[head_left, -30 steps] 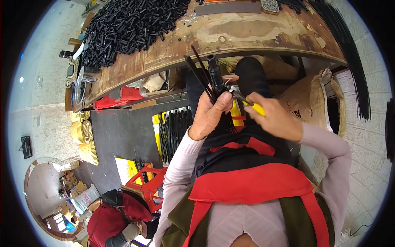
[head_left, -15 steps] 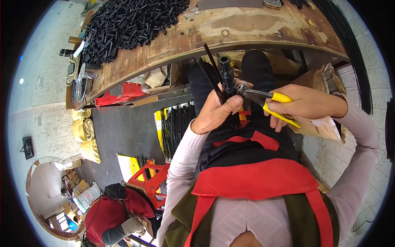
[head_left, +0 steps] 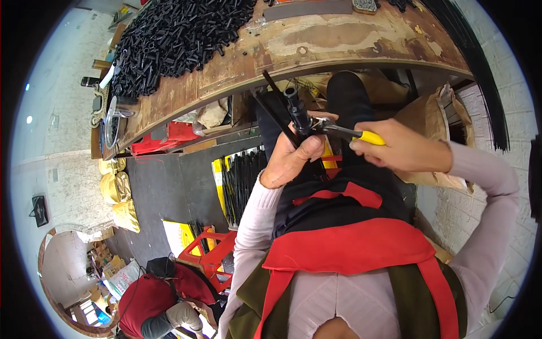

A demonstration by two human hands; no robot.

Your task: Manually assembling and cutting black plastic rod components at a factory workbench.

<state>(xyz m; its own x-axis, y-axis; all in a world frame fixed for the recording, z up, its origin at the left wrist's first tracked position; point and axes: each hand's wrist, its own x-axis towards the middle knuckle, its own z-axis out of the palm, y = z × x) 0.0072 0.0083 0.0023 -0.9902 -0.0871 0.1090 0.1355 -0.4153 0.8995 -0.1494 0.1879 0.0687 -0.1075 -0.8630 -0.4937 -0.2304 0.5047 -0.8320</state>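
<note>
My left hand (head_left: 284, 163) grips a black tubular part (head_left: 298, 114), its hollow round end pointing up and away from me. Beside the tube, thin black rods (head_left: 273, 117) slant up out of the same grasp. My right hand (head_left: 405, 146) is closed round the yellow handles of a pair of pliers (head_left: 370, 137). The metal jaws meet the side of the tubular part, close to the left fingers; whether they bite on anything small there is hard to make out. A red apron (head_left: 350, 246) lies across my lap.
A worn wooden bench (head_left: 316, 42) stands ahead, bearing a heap of short black tubes (head_left: 175, 42). Bundled black rods (head_left: 480, 73) hang over its right end. A paper sack (head_left: 435, 121) is at the right. Lower left, another person (head_left: 148, 302) bends beside a red stool (head_left: 217, 251).
Both hands, with the tubular part and pliers, have shifted slightly left. The plier handles, spread apart before, are now squeezed together in my right hand.
</note>
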